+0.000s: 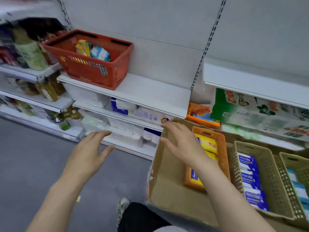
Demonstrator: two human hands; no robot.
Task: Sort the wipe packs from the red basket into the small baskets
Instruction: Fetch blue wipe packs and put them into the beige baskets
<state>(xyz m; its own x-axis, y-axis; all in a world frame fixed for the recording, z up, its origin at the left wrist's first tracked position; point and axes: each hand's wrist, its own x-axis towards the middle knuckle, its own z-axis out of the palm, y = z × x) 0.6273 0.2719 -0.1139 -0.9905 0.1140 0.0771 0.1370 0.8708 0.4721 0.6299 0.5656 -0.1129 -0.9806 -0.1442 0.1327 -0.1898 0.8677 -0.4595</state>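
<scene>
Right hand (pixel 182 144) over cardboard box (pixel 168 180).

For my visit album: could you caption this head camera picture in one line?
Both hands, left and right, empty, between the red basket of wipe packs and sorted small baskets.

Even, bright overhead shop light falls flat across my view with barely a shadow and no harsh glare, but motion smears nearly everything, worst on the bottles (pixel 31 52) at the far left and the packs on the lower shelves (pixel 127 131), while the wide lens bows the shelf uprights (pixel 206 46) outward.
</scene>
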